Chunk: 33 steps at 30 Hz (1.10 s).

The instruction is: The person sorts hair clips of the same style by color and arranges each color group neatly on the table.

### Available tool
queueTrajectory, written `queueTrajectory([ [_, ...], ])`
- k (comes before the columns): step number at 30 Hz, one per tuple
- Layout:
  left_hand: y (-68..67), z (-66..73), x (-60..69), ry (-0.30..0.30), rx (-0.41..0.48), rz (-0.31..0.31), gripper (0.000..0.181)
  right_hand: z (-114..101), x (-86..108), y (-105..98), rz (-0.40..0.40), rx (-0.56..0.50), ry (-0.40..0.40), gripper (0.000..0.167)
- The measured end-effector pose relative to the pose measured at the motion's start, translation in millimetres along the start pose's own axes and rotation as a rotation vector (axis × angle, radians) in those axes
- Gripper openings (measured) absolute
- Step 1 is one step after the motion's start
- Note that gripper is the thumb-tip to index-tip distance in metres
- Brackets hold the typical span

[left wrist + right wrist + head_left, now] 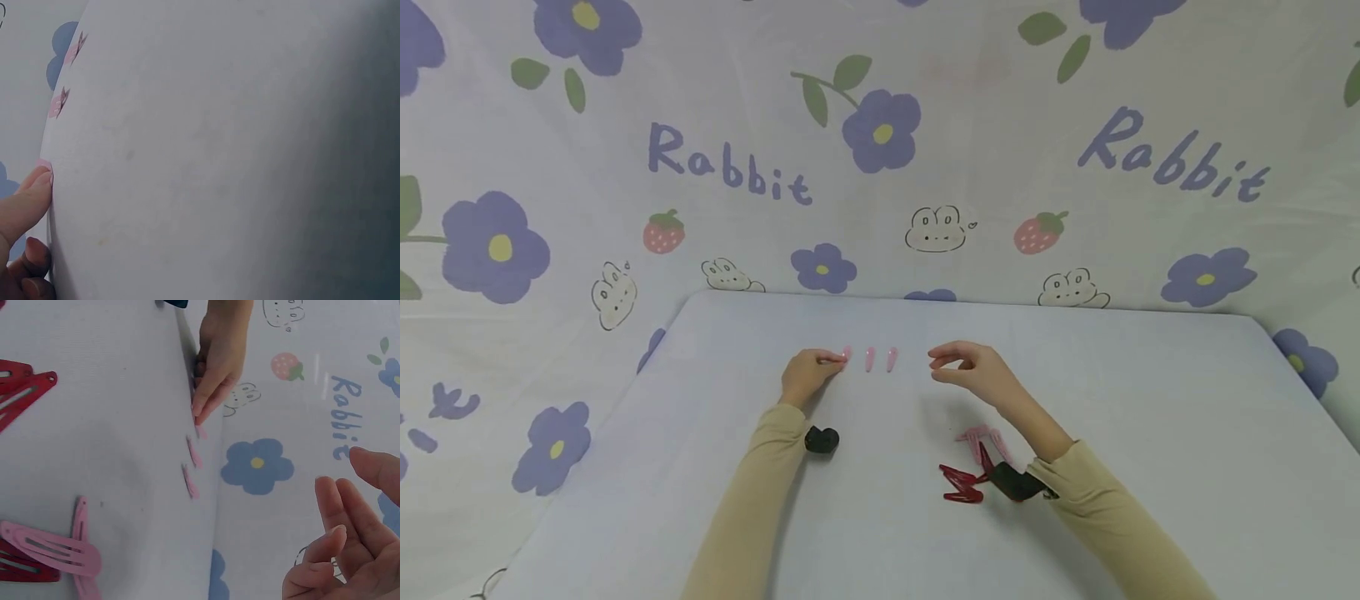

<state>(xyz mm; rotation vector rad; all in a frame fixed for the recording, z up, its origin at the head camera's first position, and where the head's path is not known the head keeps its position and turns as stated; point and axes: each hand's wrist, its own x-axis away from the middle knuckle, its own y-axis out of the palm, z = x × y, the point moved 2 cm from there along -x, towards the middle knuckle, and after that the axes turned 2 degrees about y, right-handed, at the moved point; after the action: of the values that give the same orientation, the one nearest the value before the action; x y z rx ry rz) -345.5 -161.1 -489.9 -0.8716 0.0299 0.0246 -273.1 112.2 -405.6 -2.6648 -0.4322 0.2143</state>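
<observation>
- Left hand [808, 377], one: thumb and forefinger drawn together, pinching a glossy pink, slender teardrop-shaped hair clip [847, 352]; the other fingers were folded under.
- Position of that clip: at the left end of a short row, as seen from the head, toward the far edge of the table.
- Middle pink hair clip [869, 359], one: of like shape, lying just beside the pinched clip, apart from it, its length pointing away from the person.
- Right-end pink hair clip [892, 359], one: near the middle clip and roughly parallel to it, not touching.
- Right hand [981, 375], one: raised over the table to the right of the row, fingers bent loosely, a moderate gap between thumb and fingertips, nothing held.
- Loose pink hair clips [56, 550], at least two: overlapping crosswise on the table, nearer the person than the row; one lay partly over a dark red clip.
- Glossy dark red, pointed hair clips [962, 492], several: grouped with the loose pink ones, partly hidden by the right wrist; exact count could not be told.
- Black wrist-worn devices, two: one at the left wrist [822, 441], one at the right [1018, 482].
- Beige long sleeves [748, 500], two: covering both forearms.
- Smooth white table [700, 467], one: under all clips.
- White cloth backdrop [1000, 167], one: printed with purple flowers, strawberries, rabbit faces and the word "Rabbit".
</observation>
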Motion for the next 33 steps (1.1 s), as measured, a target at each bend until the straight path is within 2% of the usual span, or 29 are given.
queueTrajectory([
  [4, -0.3, 0.7, 1.8, -0.008, 0.024, 0.000, 0.019, 4.7, 16.9, 0.8, -0.017, -0.008, -0.005, 0.027],
  [7, -1.0, 0.6, 3.4, -0.015, 0.032, -0.006, 0.019, 11.4, 28.5, 1.1, 0.003, -0.010, -0.015, 0.026],
  [16, 1.8, -3.7, 2.9, 0.015, 0.023, 0.000, 0.019, 35.6, 57.8, -0.7, 0.064, 0.099, -0.038, 0.020],
  [20, 1.3, -4.7, 3.3, 0.017, 0.005, 0.001, 0.019, 47.4, 66.3, -0.7, 0.081, 0.181, -0.043, 0.019],
  [25, 2.0, -5.2, 4.9, 0.001, 0.001, -0.023, 0.019, 61.8, 74.3, 1.4, 0.050, 0.224, 0.009, 0.017],
  [33, 1.9, -6.4, 3.1, -0.006, 0.026, -0.012, 0.021, 62.1, 74.7, -0.1, 0.071, 0.313, 0.051, 0.020],
])
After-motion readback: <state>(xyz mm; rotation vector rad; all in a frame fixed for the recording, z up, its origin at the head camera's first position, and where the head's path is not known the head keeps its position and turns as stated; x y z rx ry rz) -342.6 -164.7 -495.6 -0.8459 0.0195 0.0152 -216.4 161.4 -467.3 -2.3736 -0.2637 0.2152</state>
